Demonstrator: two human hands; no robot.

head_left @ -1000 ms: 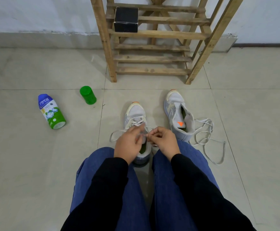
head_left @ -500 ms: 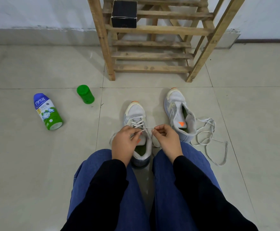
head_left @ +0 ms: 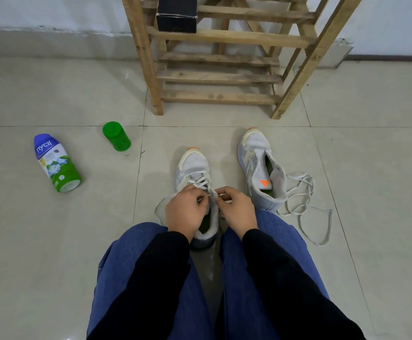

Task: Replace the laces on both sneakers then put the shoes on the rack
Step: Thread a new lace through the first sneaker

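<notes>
Frame centre: left hand [head_left: 184, 212] and right hand [head_left: 236, 212], fingers curled, each pinching white flat lace [head_left: 201, 184] over laced grey-white sneaker [head_left: 193, 168], knuckles up, black sleeves [head_left: 268, 266] on knees.

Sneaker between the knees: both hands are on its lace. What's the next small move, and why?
Probably thread the lace on through the next open eyelet. The left hand and right hand each pinch it just above the crossings, which show only toward the toe of the sneaker.
</notes>
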